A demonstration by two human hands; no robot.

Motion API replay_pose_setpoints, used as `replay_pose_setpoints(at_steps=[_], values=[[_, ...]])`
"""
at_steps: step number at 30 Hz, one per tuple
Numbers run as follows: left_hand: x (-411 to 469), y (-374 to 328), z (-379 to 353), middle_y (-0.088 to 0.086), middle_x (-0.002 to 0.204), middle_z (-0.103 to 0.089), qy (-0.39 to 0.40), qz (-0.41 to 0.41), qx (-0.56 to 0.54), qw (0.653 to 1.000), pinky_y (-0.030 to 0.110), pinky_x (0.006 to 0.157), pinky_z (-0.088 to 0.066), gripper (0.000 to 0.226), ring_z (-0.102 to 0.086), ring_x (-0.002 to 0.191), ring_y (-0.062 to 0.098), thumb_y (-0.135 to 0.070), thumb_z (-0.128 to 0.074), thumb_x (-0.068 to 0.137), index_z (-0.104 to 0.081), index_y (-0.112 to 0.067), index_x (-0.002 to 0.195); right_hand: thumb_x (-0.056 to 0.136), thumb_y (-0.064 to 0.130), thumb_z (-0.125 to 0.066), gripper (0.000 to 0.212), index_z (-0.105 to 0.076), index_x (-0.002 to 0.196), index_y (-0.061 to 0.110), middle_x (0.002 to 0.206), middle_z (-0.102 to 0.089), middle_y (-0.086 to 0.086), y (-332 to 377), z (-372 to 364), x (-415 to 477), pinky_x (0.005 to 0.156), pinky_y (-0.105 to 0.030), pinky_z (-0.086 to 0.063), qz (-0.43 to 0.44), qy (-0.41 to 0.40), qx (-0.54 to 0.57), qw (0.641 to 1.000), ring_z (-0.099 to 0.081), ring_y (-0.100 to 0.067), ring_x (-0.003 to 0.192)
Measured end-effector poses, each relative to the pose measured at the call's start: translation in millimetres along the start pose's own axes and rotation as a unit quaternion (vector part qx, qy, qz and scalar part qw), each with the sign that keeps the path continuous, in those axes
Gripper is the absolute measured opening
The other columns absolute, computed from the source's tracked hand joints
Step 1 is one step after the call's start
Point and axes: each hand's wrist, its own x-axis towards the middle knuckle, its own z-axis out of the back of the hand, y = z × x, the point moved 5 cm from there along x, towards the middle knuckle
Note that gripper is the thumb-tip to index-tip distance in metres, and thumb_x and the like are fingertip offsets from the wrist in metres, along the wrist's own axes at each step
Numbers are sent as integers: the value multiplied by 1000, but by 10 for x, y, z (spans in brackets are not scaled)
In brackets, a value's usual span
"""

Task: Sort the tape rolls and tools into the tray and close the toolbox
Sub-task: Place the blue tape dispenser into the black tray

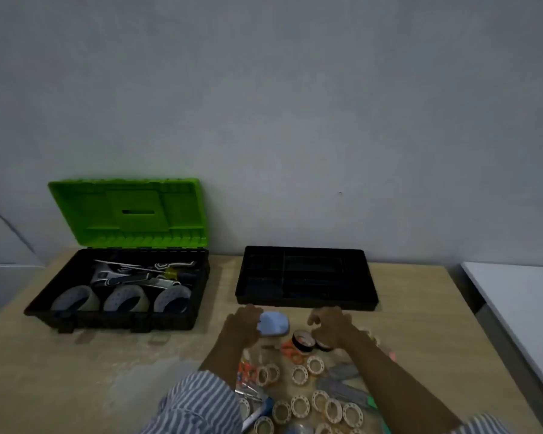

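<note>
A black toolbox (44, 303) with its green lid (127, 211) raised stands at the left; three large tape rolls (124, 297) and several tools (138, 272) lie inside. A black divided tray (306, 277) sits at centre right. My left hand (242, 327) grips a pale blue tape roll (275, 324) just in front of the tray. My right hand (331, 325) hovers with curled fingers over black tape rolls (301, 341); whether it holds one is unclear. Several small cream tape rolls (300, 405), orange scissors (290, 352) and other tools lie near me.
The wooden table (91, 371) ends at its right edge (470, 311), where a white surface (521, 296) begins. A grey wall rises close behind the toolbox and tray. My striped sleeve (198, 402) covers part of the pile.
</note>
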Motion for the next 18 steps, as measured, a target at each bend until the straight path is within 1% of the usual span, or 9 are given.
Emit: replay_pose_setpoints(at_steps=[2, 6, 8, 9, 11, 13, 15, 17, 18], values=[[61, 3, -26, 11, 159, -10, -15, 13, 34, 999, 38, 117, -20, 61, -16, 146, 27, -21, -39, 101, -7, -7, 151, 92, 22, -55, 34, -52, 126, 20, 138, -47, -5, -8, -53, 74, 109, -37, -26, -2, -6, -2, 1000, -36, -25, 134], [199, -37, -135, 9, 156, -19, -16, 24, 90, 995, 41, 114, -23, 66, -23, 142, 29, -22, -47, 97, -9, -12, 151, 92, 23, -54, 32, -52, 123, 19, 132, -50, -5, -45, -211, 190, 105, -35, -30, 2, -9, 6, 1000, -43, -23, 126], [273, -51, -135, 9, 150, -31, -33, 27, 111, 993, 41, 110, -29, 67, -31, 137, 28, -24, -52, 94, -16, -13, 150, 92, 24, -53, 31, -52, 123, 20, 132, -48, -5, -75, -255, 234, 105, -36, -29, 6, -13, 6, 1000, -42, -23, 125], [286, -61, -118, 11, 142, -44, -81, 11, 112, 990, 37, 104, -37, 69, -43, 130, 26, -29, -63, 88, -31, -11, 146, 92, 23, -52, 30, -51, 122, 20, 132, -47, -5, -95, -287, 247, 105, -36, -29, 6, -11, 8, 1000, -42, -23, 126], [261, -96, -64, 5, 92, -72, -109, -45, 134, 984, 19, 67, -53, 73, -69, 84, 12, -49, -90, 42, -73, -13, 104, 93, 22, -51, 30, -51, 122, 20, 133, -46, -4, -129, -320, 267, 106, -37, -27, 9, -12, 15, 1000, -40, -24, 126], [252, -125, -14, -8, 61, -68, -145, -107, 160, 971, 9, 44, -46, 70, -64, 55, 0, -63, -85, 10, -77, -23, 68, 92, 20, -51, 29, -53, 122, 19, 132, -48, -4, -158, -320, 279, 106, -35, -29, 13, -17, 30, 999, -43, -22, 125], [252, -96, 38, -15, 69, -70, -125, -140, 116, 975, 7, 49, -47, 68, -65, 61, -4, -70, -81, 22, -77, -27, 74, 91, 18, -52, 29, -55, 120, 17, 129, -52, -4, -186, -300, 286, 104, -32, -35, 16, -27, 47, 998, -47, -21, 122], [232, -83, 102, -8, 99, -71, -136, -203, 75, 967, 12, 70, -51, 68, -68, 86, 7, -60, -81, 54, -72, -19, 108, 91, 17, -51, 28, -56, 118, 15, 126, -54, -5, -205, -288, 299, 100, -30, -39, 21, -33, 54, 998, -50, -22, 118], [252, -45, 140, 2, 118, -65, -142, -211, 45, 966, 19, 84, -49, 69, -64, 104, 16, -52, -73, 72, -58, -13, 128, 91, 17, -50, 27, -55, 118, 15, 126, -54, -6, -201, -281, 301, 98, -30, -39, 24, -34, 53, 998, -50, -23, 118]])
